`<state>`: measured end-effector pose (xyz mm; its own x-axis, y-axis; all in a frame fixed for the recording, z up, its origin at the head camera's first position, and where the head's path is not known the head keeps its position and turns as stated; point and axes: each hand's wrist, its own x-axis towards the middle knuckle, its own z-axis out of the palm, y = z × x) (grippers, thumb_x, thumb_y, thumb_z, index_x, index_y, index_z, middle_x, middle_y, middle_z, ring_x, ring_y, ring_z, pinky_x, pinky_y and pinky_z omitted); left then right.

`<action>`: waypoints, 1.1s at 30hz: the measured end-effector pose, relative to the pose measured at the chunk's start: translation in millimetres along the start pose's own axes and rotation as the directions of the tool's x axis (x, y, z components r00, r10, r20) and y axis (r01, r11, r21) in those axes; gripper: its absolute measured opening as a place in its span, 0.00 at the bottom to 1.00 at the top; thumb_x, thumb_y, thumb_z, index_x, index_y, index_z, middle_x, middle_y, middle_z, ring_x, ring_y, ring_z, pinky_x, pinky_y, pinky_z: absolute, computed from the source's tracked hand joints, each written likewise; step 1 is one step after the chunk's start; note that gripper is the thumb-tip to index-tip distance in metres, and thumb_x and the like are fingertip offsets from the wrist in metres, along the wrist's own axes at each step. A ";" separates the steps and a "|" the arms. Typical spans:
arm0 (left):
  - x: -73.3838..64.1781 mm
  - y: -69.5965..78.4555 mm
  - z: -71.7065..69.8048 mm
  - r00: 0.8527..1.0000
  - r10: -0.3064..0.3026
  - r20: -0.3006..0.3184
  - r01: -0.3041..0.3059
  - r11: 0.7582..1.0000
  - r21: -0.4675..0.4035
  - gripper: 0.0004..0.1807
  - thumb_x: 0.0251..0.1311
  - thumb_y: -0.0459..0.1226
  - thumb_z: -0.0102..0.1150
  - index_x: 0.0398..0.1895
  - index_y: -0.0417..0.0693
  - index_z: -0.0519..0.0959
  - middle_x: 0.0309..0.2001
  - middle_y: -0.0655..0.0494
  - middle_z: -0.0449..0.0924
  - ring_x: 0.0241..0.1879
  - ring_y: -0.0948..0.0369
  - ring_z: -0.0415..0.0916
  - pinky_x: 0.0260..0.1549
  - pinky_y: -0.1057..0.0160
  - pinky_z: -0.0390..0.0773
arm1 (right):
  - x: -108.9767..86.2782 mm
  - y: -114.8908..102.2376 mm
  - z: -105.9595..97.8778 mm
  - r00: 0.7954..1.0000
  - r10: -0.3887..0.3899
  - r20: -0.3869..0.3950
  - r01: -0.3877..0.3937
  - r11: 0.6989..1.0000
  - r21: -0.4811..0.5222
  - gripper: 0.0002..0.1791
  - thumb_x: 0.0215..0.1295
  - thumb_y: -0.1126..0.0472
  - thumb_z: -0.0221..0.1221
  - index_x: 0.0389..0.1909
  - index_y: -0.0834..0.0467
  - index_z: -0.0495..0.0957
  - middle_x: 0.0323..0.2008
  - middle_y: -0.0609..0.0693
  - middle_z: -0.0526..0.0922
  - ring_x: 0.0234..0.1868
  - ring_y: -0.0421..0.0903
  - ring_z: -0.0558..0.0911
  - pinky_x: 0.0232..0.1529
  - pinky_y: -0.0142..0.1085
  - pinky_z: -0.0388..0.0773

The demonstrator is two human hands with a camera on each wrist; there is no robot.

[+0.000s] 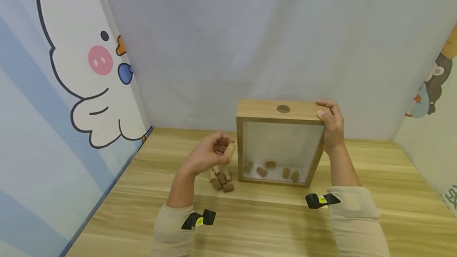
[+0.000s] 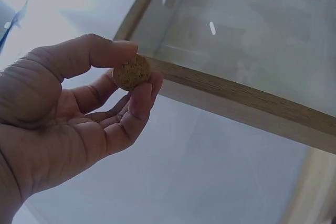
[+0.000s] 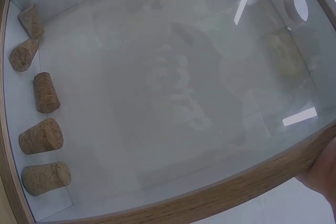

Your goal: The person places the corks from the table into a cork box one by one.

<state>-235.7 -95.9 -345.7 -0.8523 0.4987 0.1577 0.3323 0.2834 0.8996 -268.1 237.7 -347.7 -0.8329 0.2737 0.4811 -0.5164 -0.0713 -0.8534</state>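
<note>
A cork stopper point(image 2: 132, 72) is pinched between the thumb and fingers of my left hand point(image 1: 210, 154), just left of the box. The wooden shadow box point(image 1: 240, 150) stands upright on the table, with a clear front and a round hole point(image 1: 283, 109) in its top. My right hand point(image 1: 332, 124) grips the box's upper right corner, thumb on the top face. Several corks point(image 3: 41, 136) lie on the floor inside the box. A small heap of loose corks point(image 1: 222, 179) sits on the table below my left hand, partly hidden by it.
The wood-grain table point(image 1: 257, 217) stretches around the box. Behind it hangs a pale curtain point(image 1: 214, 50). A cartoon-printed panel point(image 1: 78, 98) borders the left side, and another printed panel point(image 1: 428, 130) stands at the right.
</note>
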 end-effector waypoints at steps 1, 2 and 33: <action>0.6 3.1 -0.6 1.000 0.005 -0.008 -0.006 1.000 -0.005 0.24 0.48 0.22 0.62 0.51 0.37 0.72 0.44 0.47 0.71 0.42 0.54 0.69 0.43 0.57 0.71 | -0.2 0.1 -0.1 1.000 0.003 -0.002 -0.003 1.000 0.001 0.15 0.58 0.63 0.46 0.43 0.51 0.77 0.45 0.51 0.69 0.43 0.45 0.67 0.41 0.39 0.63; 1.2 6.2 -1.2 1.000 0.007 -0.015 -0.008 1.000 -0.011 0.24 0.49 0.22 0.62 0.52 0.37 0.72 0.44 0.47 0.71 0.42 0.54 0.69 0.43 0.57 0.71 | -0.4 0.1 0.0 1.000 0.006 -0.004 -0.006 1.000 0.004 0.15 0.58 0.63 0.46 0.43 0.51 0.77 0.45 0.51 0.69 0.43 0.45 0.67 0.41 0.39 0.63; 53.3 81.6 4.7 0.980 0.040 -0.195 -0.061 0.993 -0.105 0.26 0.49 0.23 0.62 0.53 0.48 0.75 0.47 0.52 0.73 0.44 0.55 0.71 0.40 0.57 0.73 | -0.4 1.1 0.4 1.000 -0.009 -0.003 0.009 1.000 0.008 0.15 0.58 0.63 0.45 0.43 0.52 0.76 0.45 0.52 0.69 0.43 0.46 0.67 0.42 0.41 0.61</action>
<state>-252.2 -42.3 -265.7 -0.9009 0.3403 0.2695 0.3394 0.1651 0.9260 -268.4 237.1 -348.7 -0.8276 0.2768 0.4884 -0.5256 -0.0765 -0.8473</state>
